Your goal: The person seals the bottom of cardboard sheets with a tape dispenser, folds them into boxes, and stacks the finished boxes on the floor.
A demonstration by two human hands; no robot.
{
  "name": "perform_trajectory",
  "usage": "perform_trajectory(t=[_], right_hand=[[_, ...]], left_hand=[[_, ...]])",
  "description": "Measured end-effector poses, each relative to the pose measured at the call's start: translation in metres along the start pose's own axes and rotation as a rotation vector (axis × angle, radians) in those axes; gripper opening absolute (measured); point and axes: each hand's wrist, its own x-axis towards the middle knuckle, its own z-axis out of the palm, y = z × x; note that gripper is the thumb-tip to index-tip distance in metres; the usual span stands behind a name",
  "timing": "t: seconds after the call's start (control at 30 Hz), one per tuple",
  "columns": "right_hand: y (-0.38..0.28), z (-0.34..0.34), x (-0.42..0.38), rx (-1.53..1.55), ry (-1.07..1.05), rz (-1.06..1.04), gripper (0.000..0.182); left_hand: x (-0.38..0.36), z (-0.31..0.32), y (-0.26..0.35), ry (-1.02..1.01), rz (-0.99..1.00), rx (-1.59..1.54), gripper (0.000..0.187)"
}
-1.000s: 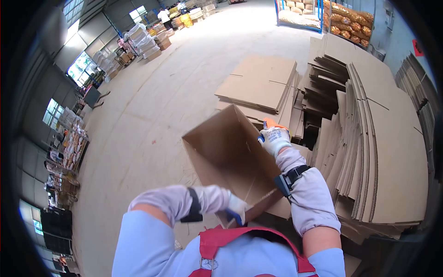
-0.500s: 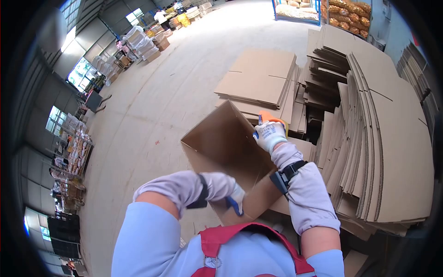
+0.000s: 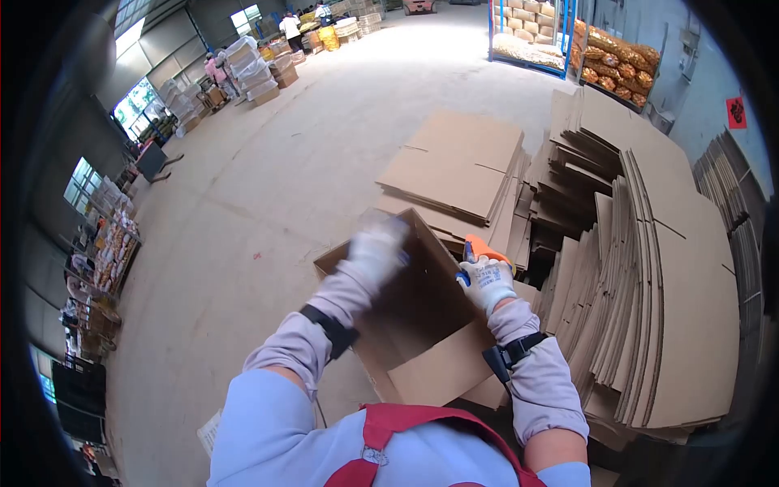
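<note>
An open cardboard box point(image 3: 430, 284) stands in front of me, with one near flap point(image 3: 442, 365) folded inward. My left hand point(image 3: 380, 243), in a white glove and smeared by motion, is over the box's far left edge; its fingers cannot be made out. On the box's right side, my right hand point(image 3: 489, 282), in a white glove with blue fingertips, is closed on an orange tool point(image 3: 485, 248), which looks like a tape dispenser. The tool is partly hidden by the hand.
Flat cardboard sheets point(image 3: 458, 162) lie stacked beyond the box. Taller stacks of folded cardboard point(image 3: 682, 300) rise at the right. Farther off are a blue rack point(image 3: 531, 61), filled orange sacks point(image 3: 621, 65), wrapped stacks point(image 3: 247, 69) and people point(image 3: 290, 31).
My left hand has moved from the box's near edge up to its far left edge. The near flap now lies angled inward. The view has shifted slightly.
</note>
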Motion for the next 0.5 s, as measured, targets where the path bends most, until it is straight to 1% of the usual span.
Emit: perform_trajectory(t=[0.03,0.07,0.1,0.13,0.17,0.2,0.23,0.27,0.33,0.37,0.4,0.43,0.47,0.5], right_hand=[[0.000,-0.003,0.000,0.017,-0.017,0.020,0.030],[0.002,-0.005,0.001,0.032,-0.030,0.041,0.032],[0.004,0.000,-0.001,0.060,0.040,0.001,0.028],[0.000,-0.003,0.006,0.059,0.044,-0.004,0.028],[-0.006,-0.006,0.008,0.045,0.007,0.025,0.029],[-0.014,-0.006,0.004,0.029,-0.044,0.050,0.029],[-0.029,-0.004,0.002,-0.045,-0.005,0.030,0.030],[-0.044,0.007,0.000,-0.069,0.095,0.038,0.031],[-0.083,0.019,-0.010,-0.130,0.118,0.027,0.029],[-0.101,0.039,-0.017,-0.101,0.132,-0.013,0.029],[-0.114,0.066,-0.023,-0.066,0.153,-0.048,0.029],[-0.118,0.095,-0.028,0.069,0.144,-0.079,0.030],[-0.116,0.116,-0.032,0.023,0.199,-0.130,0.030],[-0.110,0.121,-0.029,0.023,0.234,-0.152,0.032]], left_hand=[[0.007,-0.037,-0.021,-0.228,-0.364,0.014,0.028],[-0.009,-0.021,-0.044,-0.448,-0.463,-0.088,0.038],[-0.029,-0.020,-0.033,-0.335,-0.360,-0.045,0.036],[-0.039,-0.019,-0.022,-0.491,-0.266,-0.150,0.033],[-0.065,0.014,-0.021,-0.592,-0.075,-0.237,0.034],[-0.080,0.036,-0.007,-0.823,0.027,-0.149,0.042],[-0.094,0.050,0.001,-0.918,0.134,-0.097,0.049],[-0.085,0.044,0.008,-1.125,0.088,-0.049,0.054],[-0.067,0.044,-0.002,-1.226,0.207,-0.159,0.059],[-0.073,0.056,-0.013,-1.150,0.185,-0.242,0.060],[-0.073,0.047,-0.017,-1.144,0.179,-0.350,0.059],[-0.074,0.023,-0.017,-1.093,0.109,-0.381,0.058],[-0.073,0.000,-0.020,-1.033,0.036,-0.414,0.057],[-0.081,-0.009,-0.034,-0.596,-0.001,-0.213,0.055]])
